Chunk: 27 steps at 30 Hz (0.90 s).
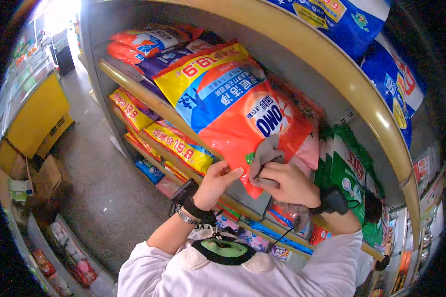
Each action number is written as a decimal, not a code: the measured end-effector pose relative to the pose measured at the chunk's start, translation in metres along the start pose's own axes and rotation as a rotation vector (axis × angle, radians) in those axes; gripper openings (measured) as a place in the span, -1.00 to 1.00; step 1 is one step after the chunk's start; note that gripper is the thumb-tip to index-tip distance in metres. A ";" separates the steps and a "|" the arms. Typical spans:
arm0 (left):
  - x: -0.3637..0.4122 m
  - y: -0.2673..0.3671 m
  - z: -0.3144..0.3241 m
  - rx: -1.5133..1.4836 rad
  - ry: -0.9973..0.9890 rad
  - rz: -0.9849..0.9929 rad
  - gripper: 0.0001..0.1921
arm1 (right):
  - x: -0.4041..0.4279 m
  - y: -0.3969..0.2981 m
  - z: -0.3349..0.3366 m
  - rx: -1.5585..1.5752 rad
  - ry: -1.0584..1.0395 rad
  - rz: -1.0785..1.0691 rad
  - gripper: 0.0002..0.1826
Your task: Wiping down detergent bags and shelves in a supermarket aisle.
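Note:
A large red OMO laundry powder bag leans over the shelf edge, its yellow price band at the far end. My left hand pinches the bag's near edge between thumb and fingers. In my right hand is a bunched grey cloth, which lies against the red plastic near the bag's lower corner. The cloth hides a small part of the print. Both wrists wear dark bands.
Beyond the bag are more stacked powder bags. Green bags stand on the right. A curved shelf edge passes overhead, carrying blue bags. Lower shelves hold yellow-banded packs. A cardboard box sits across the aisle floor.

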State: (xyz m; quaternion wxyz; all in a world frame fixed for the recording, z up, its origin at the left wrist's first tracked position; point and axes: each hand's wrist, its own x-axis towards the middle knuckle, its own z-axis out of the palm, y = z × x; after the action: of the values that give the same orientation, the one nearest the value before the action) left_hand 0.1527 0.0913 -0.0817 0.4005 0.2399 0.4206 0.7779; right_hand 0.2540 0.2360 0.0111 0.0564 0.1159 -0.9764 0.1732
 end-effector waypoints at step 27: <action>0.035 0.030 -0.063 0.433 0.509 0.411 -0.68 | 0.082 -0.019 -0.007 -0.088 0.094 -0.103 -0.81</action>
State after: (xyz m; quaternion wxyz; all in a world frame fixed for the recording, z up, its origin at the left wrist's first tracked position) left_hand 0.0757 0.0818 -0.0885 0.0594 0.1974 0.6040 0.7698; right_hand 0.1799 0.2041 0.0364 0.1161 0.1550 -0.9721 0.1324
